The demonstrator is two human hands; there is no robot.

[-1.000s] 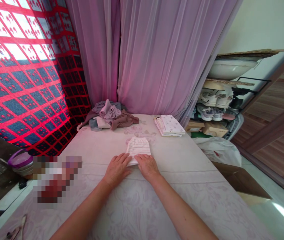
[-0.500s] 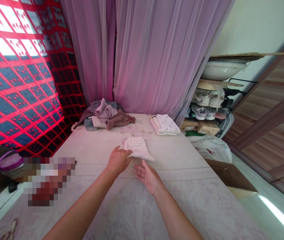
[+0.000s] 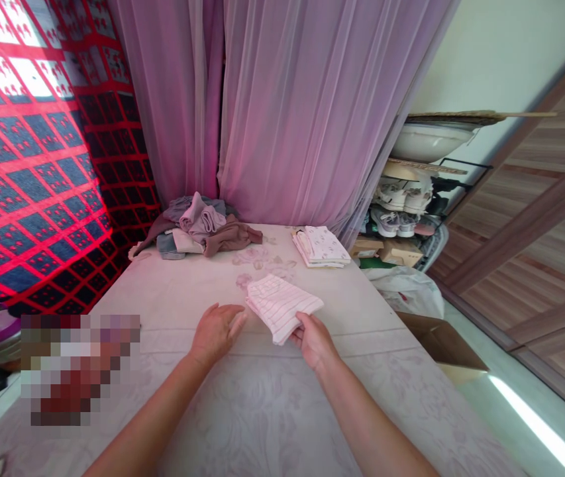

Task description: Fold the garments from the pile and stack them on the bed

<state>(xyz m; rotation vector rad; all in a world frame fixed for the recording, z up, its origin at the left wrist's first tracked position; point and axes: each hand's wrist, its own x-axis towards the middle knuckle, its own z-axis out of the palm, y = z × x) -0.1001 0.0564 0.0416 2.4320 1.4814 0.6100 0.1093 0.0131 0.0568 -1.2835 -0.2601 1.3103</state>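
Pink-striped cloth (image 3: 278,308) sits folded mid-bed (image 3: 262,414), its near edge pinched between thumb and fingers of my right hand (image 3: 313,341). My left hand (image 3: 216,334) lies open, fingers spread, just beside it, with a folded stack (image 3: 320,247) toward the far edge.

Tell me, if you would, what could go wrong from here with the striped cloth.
The right hand holds the striped cloth at one corner, while the left hand rests apart from it, so the folds could slip open. The folded stack lies close to the bed's edge, so a careless sweep might knock it off.
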